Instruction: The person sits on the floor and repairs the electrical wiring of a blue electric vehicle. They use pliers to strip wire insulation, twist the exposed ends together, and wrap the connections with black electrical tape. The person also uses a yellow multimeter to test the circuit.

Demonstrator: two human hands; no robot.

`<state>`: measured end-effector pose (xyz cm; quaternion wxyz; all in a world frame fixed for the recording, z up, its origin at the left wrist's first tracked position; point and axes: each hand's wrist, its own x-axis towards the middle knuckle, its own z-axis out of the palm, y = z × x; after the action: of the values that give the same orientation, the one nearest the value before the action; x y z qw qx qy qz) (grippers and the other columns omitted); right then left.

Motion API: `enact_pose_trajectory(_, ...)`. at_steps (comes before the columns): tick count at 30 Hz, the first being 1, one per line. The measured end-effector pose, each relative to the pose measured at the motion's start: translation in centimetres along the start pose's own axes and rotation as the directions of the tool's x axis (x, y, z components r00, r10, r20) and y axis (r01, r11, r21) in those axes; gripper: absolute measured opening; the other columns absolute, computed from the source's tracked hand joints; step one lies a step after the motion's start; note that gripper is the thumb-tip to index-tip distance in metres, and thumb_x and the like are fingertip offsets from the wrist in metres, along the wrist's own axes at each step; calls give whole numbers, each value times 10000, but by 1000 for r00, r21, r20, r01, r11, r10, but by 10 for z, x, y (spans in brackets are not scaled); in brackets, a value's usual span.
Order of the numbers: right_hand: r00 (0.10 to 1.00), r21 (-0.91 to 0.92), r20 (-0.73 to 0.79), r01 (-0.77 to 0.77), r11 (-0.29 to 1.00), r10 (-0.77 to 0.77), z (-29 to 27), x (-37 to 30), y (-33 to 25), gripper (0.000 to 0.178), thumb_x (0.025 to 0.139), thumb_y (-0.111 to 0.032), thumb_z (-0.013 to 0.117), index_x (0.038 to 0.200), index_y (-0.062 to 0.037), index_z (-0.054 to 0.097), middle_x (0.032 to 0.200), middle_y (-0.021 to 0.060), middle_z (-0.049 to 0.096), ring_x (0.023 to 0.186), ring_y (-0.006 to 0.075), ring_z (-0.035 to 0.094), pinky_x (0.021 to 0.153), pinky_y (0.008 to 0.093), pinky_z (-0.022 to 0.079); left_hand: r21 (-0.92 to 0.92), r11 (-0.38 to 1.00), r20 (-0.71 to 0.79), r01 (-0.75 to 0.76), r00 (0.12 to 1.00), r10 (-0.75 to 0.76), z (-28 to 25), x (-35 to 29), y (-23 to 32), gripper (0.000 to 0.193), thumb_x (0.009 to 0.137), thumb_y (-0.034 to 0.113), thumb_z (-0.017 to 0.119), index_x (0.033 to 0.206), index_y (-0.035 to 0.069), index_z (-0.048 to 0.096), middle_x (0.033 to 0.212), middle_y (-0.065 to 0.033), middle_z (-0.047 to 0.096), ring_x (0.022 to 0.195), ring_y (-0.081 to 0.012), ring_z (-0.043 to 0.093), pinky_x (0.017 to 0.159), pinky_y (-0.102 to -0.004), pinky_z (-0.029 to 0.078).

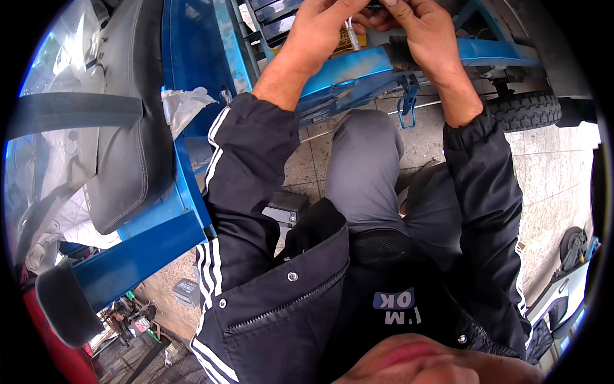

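Both of my hands meet at the top edge of the picture, above a blue metal frame point(352, 72) with worn paint. My left hand point(318, 31) is closed, its fingertips partly cut off by the picture edge. Close by, my right hand point(423, 29) is closed too, its thumb pressed against bent fingers. What either one grips is hidden. A short silver metal rod point(352, 36) points downward between them; I cannot tell which hand, if any, holds it. Dark slatted parts point(275, 19) lie behind my left hand.
A dark padded seat point(121, 121) and blue panels stand at the left, with a crumpled plastic piece point(185, 107) on them. A blue metal latch point(407, 105) hangs below the frame. A tyre point(527, 112) is at the right. Dark boxes point(286, 208) sit on the tiled floor.
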<state>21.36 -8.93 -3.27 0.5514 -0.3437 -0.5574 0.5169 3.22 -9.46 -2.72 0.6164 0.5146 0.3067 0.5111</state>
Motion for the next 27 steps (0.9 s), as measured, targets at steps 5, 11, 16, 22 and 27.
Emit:
enact_pose_trajectory(5,999,-131,-6,50,990,-51,7,-5,9,192,1059,-190,622,983,-14,619,842,21,662,739,92,615,670,275,512,10,999,21,51,998,-51,-7,-3,-4,308,1018,201,692,1248,8,624,1057,-26,697,917,-112,665,822,-279,559)
enact_pose_trajectory(11,996,11,-89,-29,1000,30,23,0,6,238,1069,-242,610,966,-28,622,789,13,640,689,80,564,631,264,471,8,999,-54,-41,998,42,-7,-10,5,335,995,170,719,1269,18,600,1056,-9,672,940,-98,643,844,-268,541)
enact_pose_trajectory(16,991,-41,-133,1,999,-7,23,1,4,267,1064,-268,612,933,-35,615,739,3,607,677,79,555,606,272,466,-24,984,18,-174,984,175,14,-13,12,501,907,8,772,1343,8,526,1176,-34,640,1075,-123,635,916,-280,546)
enact_pose_trajectory(22,978,-327,-197,1,945,-69,17,-1,-10,302,1040,-264,638,875,-18,582,718,46,596,664,113,534,600,319,452,-267,962,189,62,982,-11,5,-12,12,302,1028,135,651,1295,28,558,1141,-67,669,1061,-173,672,905,-310,562)
enact_pose_trajectory(27,978,-466,-120,97,879,-172,25,-2,-3,264,995,-224,680,882,-14,566,723,77,569,674,140,481,620,346,457,-233,956,39,179,984,-175,-12,-13,0,117,1067,180,591,1093,70,617,971,-20,671,865,-148,662,806,-298,552)
